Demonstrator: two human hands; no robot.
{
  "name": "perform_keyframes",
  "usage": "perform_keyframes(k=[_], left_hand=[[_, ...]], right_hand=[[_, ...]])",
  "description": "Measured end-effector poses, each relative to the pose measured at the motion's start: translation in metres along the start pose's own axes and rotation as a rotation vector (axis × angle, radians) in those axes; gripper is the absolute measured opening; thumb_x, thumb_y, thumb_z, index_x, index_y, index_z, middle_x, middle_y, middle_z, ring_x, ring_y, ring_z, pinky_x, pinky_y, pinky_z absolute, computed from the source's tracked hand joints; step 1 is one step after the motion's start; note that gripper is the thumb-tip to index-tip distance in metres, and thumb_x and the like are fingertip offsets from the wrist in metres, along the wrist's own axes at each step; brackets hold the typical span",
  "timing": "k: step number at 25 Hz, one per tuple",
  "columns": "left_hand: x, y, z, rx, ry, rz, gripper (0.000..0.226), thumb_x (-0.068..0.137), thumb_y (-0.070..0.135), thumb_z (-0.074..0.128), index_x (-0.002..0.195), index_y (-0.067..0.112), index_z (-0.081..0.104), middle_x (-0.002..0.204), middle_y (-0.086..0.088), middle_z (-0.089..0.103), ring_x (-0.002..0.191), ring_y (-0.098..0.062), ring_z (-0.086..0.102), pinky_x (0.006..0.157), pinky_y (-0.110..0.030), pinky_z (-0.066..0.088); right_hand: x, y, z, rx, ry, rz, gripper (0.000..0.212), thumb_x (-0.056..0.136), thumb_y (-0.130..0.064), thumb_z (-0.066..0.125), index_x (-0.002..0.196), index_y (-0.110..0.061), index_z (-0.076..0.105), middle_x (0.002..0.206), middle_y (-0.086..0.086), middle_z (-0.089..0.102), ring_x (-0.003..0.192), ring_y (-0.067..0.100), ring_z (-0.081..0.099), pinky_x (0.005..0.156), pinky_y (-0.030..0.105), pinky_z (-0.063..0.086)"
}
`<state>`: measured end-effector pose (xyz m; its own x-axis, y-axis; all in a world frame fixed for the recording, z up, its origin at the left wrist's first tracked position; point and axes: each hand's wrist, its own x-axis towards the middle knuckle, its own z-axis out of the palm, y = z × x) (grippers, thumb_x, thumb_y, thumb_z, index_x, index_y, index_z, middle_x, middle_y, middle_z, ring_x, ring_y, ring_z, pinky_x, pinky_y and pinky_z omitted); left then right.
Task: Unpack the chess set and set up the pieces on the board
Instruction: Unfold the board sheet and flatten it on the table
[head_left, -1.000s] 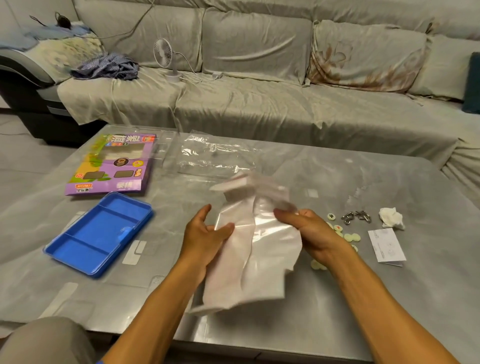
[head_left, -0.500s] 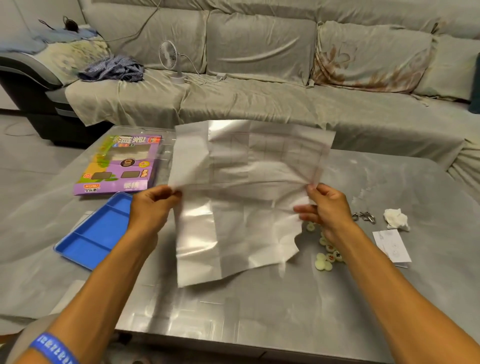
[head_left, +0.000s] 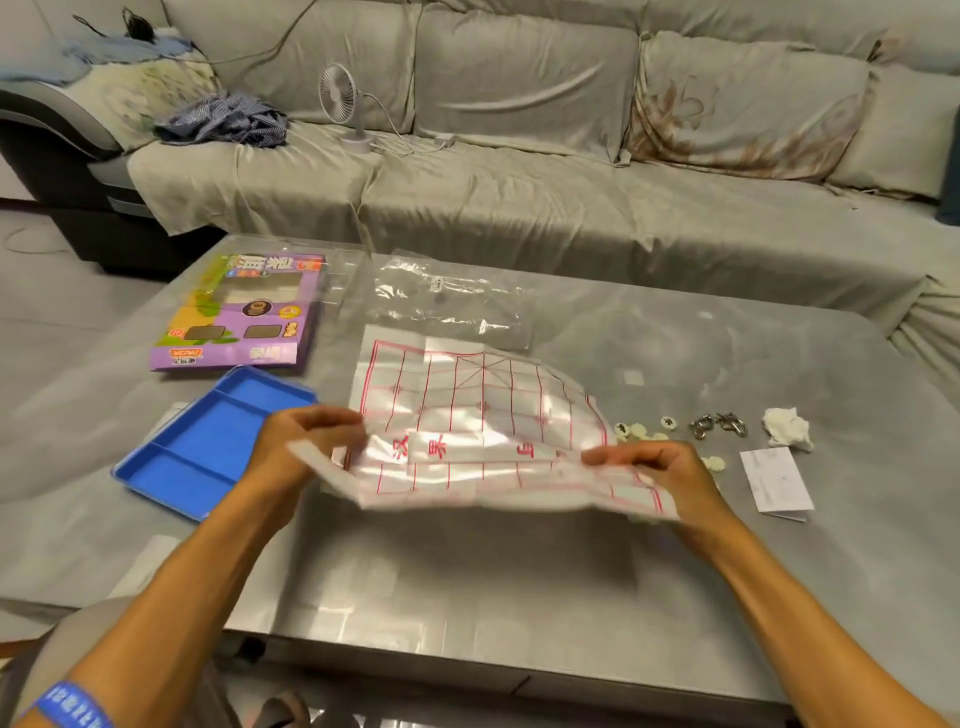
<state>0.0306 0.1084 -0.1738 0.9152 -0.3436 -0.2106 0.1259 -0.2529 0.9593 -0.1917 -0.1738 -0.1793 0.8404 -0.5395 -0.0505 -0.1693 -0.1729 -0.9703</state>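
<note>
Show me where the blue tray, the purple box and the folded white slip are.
blue tray (head_left: 208, 447): head view, floor of its large compartment.
purple box (head_left: 244, 312): head view, printed top face.
folded white slip (head_left: 775, 480): head view, middle of the paper.

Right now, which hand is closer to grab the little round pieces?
The right hand. The pieces lie just beyond it, at the board sheet's right edge; the left hand holds the far side.

Grey glossy table (head_left: 519, 587). Left: blue tray (head_left: 208, 441), purple box (head_left: 244, 317) beyond it; far centre: clear plastic bag (head_left: 447, 299). Right: pale round pieces (head_left: 636, 430), metal rings (head_left: 719, 425), crumpled tissue (head_left: 787, 427), folded paper slip (head_left: 776, 482).
</note>
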Motion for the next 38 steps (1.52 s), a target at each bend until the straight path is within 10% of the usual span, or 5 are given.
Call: perform_keyframes(k=[9,21,30,34,38], left_hand=[[0.014,-0.033,0.003,0.597,-0.202,0.130,0.037,0.086,0.009,0.066,0.117,0.029,0.063,0.135,0.002,0.052,0.091,-0.009,0.057,0.064,-0.015,0.051],[0.014,-0.028,0.033,1.275,-0.201,0.557,0.038,0.095,0.032,0.049,0.131,0.020,0.051,0.143,-0.002,0.043,0.134,-0.023,0.035,0.111,-0.037,0.029],[-0.020,-0.077,0.081,1.200,-0.284,0.527,0.081,0.076,0.078,-0.012,0.145,0.037,-0.022,0.151,0.011,-0.033,0.139,-0.014,-0.029,0.118,-0.044,-0.008],[-0.024,-0.077,0.082,1.238,-0.294,0.549,0.089,0.068,0.081,-0.023,0.144,0.035,-0.026,0.150,0.009,-0.034,0.140,-0.014,-0.030,0.117,-0.043,-0.010],[-0.025,-0.077,0.080,1.204,-0.303,0.575,0.082,0.073,0.076,-0.020,0.144,0.037,-0.024,0.149,0.011,-0.035,0.139,-0.013,-0.031,0.116,-0.041,-0.015]], right_hand=[[0.013,-0.002,0.014,-0.173,0.040,0.296,0.030,0.093,-0.033,0.056,0.084,-0.012,0.075,0.087,0.006,0.073,0.077,0.019,0.064,0.070,0.026,0.047],[0.012,0.037,0.050,-0.649,0.300,-0.023,0.015,0.088,-0.014,0.065,0.101,-0.009,0.071,0.094,-0.004,0.064,0.088,0.013,0.057,0.077,0.020,0.042],[0.003,0.027,0.061,-1.150,0.337,-0.089,0.021,0.093,-0.024,0.056,0.107,-0.013,0.067,0.118,0.005,0.063,0.117,0.025,0.050,0.103,0.035,0.037],[-0.010,0.000,0.149,-0.925,-0.113,-0.172,0.051,0.103,-0.040,0.026,0.152,-0.025,0.020,0.160,-0.004,0.011,0.148,0.018,0.004,0.114,0.031,-0.006],[-0.008,0.035,0.146,-1.017,-0.104,-0.054,0.064,0.091,-0.064,-0.002,0.148,-0.038,-0.017,0.151,-0.016,-0.029,0.141,0.009,-0.027,0.117,0.038,-0.016]])
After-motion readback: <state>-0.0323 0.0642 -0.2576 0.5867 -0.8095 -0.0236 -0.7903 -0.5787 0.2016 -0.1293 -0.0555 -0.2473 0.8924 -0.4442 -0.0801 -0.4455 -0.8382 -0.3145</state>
